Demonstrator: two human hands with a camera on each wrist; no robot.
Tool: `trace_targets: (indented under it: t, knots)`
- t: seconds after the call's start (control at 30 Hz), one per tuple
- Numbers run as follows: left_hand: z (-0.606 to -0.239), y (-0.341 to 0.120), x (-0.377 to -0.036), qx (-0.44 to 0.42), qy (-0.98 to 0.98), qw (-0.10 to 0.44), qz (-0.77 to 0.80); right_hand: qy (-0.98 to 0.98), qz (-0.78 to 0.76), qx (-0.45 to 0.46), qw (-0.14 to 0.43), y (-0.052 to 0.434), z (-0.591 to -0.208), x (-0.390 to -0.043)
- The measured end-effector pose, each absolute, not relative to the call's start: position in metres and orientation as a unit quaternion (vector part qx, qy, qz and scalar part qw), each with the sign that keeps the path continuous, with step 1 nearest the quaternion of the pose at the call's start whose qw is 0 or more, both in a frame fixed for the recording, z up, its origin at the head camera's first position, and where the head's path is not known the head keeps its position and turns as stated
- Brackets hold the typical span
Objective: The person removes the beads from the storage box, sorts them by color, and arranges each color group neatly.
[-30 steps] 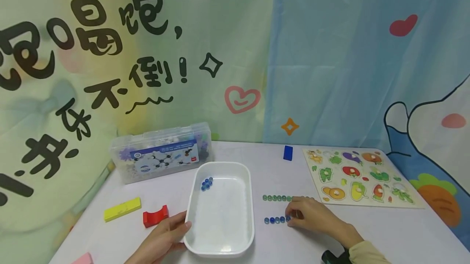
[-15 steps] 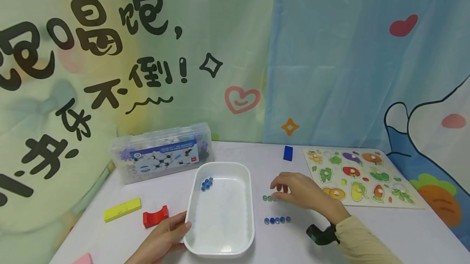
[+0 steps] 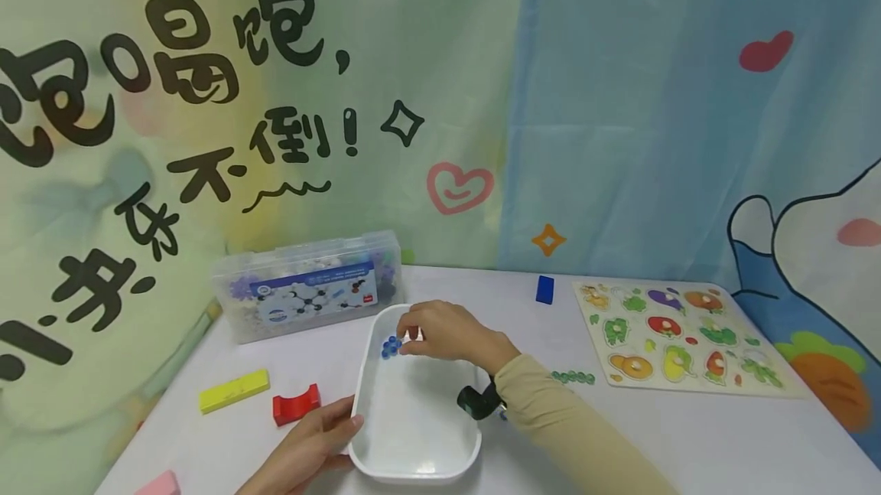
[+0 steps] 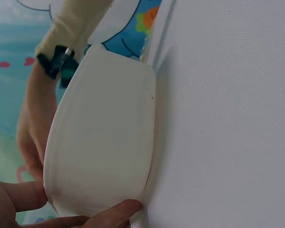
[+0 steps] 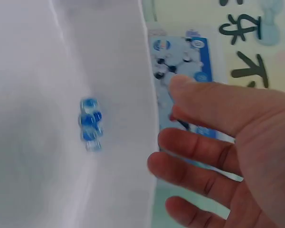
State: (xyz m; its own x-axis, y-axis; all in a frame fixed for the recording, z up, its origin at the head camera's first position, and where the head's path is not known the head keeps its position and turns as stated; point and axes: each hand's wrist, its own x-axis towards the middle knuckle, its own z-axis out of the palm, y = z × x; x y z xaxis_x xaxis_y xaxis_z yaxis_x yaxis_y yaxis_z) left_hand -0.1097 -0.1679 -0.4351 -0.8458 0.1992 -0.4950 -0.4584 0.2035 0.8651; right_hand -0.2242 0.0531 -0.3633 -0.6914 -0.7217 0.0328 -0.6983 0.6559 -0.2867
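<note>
A white plastic tray point(image 3: 363, 392) lies on the table in front of me. My left hand point(image 3: 340, 434) grips its near left corner, thumb on the rim; the left wrist view shows the thumb point(image 4: 118, 211) against the tray's wall point(image 4: 99, 142). My right hand point(image 3: 411, 334) hovers over the tray's far left corner with its fingers loosely spread and nothing in them. Just below it, a small cluster of blue beads point(image 3: 390, 346) rests on the tray's floor, also seen as blue beads point(image 5: 89, 124) beside the right hand point(image 5: 164, 128). Green beads point(image 3: 573, 377) lie in a row right of the tray, partly hidden by my forearm.
A clear plastic box point(image 3: 306, 292) stands behind the tray. A yellow block point(image 3: 234, 391), a red arch block point(image 3: 296, 404) and a pink block point(image 3: 161, 485) lie to the left. A blue block point(image 3: 544, 289) and a vegetable puzzle board point(image 3: 677, 338) are on the right.
My right hand left the blue bead row, passed over the green row, then swung left to above the tray's far corner. The left hand kept its hold on the tray.
</note>
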Motion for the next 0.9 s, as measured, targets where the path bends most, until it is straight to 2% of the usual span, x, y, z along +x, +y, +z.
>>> trace_targets:
  t: [0.37,0.9]
  knots:
    - [-0.437,-0.168,-0.109,-0.085,0.723,0.260,0.634,0.945,-0.056,-0.311,0.087,0.012,-0.404,-0.242]
    - [-0.437,-0.169,-0.111,-0.087,0.723,0.265,0.632,0.947,-0.064,-0.313,0.042,0.008,-0.420,-0.250]
